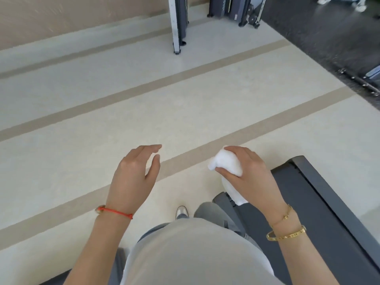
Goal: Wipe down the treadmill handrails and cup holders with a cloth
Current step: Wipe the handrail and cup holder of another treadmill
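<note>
A white cloth (227, 163) is bunched in my right hand (251, 173), whose fingers and thumb curl round it; a tail of the cloth hangs down below the hand. My left hand (134, 174) hovers in the air to the left with relaxed fingers, holding nothing. The dark treadmill deck (320, 204) with its grey side rail lies at the lower right, under and behind my right hand. No handrail or cup holder is in view.
Pale floor with tan stripes (144, 87) fills the middle. Folded dark gym machines (236, 9) and a white-framed one (177, 23) stand at the far wall. Dark flooring (329, 33) runs along the right. My shoe (182, 211) shows below.
</note>
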A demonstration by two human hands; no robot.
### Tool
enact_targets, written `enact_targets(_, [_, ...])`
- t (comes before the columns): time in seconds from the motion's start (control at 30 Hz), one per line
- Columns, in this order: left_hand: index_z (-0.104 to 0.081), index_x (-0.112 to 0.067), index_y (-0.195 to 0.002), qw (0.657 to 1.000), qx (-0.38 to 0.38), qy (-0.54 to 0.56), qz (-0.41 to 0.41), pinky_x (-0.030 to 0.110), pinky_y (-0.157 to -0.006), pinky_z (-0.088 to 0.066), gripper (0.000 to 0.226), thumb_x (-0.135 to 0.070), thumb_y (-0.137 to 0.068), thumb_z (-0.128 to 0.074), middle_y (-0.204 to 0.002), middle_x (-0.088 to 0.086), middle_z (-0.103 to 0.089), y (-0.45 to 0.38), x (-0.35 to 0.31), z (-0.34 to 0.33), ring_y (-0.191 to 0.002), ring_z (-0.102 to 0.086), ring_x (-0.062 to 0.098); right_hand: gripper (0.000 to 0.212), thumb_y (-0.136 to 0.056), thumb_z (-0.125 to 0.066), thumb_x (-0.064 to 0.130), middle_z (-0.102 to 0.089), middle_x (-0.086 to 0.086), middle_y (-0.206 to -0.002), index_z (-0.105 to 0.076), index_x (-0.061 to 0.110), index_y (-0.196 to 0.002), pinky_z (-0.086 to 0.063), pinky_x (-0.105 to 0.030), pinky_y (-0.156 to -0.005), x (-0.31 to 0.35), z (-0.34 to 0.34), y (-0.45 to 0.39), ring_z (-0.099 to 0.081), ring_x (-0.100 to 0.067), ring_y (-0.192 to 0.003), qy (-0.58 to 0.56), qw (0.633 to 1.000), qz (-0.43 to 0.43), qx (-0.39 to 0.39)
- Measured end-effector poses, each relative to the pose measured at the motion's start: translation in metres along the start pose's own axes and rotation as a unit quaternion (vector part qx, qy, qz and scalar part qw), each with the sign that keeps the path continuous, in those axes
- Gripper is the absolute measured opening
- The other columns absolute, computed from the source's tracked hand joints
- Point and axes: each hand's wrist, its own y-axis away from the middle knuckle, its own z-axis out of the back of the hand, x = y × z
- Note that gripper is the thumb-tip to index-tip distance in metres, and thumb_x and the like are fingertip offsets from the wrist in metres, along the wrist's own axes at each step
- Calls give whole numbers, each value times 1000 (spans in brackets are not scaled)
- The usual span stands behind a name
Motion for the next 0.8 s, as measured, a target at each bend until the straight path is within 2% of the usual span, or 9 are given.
enact_targets(0.1, [-66,-15,-121,998,47,4,-43,34,-91,-49,26,-17,-98,-53,-113,-2,-68,-62,4,-10,-105,-63,20,49,-83,-66,51,-61,11,-124,-57,26,-125,-48,-32,-88,-7,1,-28,-58,-16,-106,13,998,-51,-33])
enact_targets(0.2, [-66,-15,-120,991,97,14,-88,34,-93,-49,26,-17,-98,-53,-114,-3,-68,-122,-2,-29,-106,-63,19,50,-83,-64,54,-60,13,-122,-56,29,-125,-42,-25,-82,-23,5,-56,-55,-13,-106,18,991,-115,-63])
enact_targets(0.37, [-66,-15,-118,974,161,29,-157,34,-94,-48,24,-15,-98,-53,-114,-3,-68,-220,-30,-76,-107,-63,17,46,-84,-69,47,-62,10,-118,-57,27,-123,-46,-28,-83,-61,21,-109,-57,-17,-103,27,974,-192,-114])
enact_targets(0.7, [-66,-16,-118,934,220,64,-275,30,-96,-49,24,-16,-98,-53,-113,-6,-68,-412,-168,-193,-108,-63,12,49,-81,-64,54,-62,12,-118,-57,29,-122,-46,-30,-85,-169,113,-231,-58,-17,-104,30,937,-285,-200])
enact_targets(0.8, [-66,-15,-117,918,238,74,-307,35,-96,-50,24,-15,-97,-53,-113,-5,-69,-458,-215,-227,-108,-63,14,49,-82,-66,52,-61,12,-122,-57,29,-124,-45,-30,-88,-205,147,-258,-57,-17,-108,42,926,-310,-213])
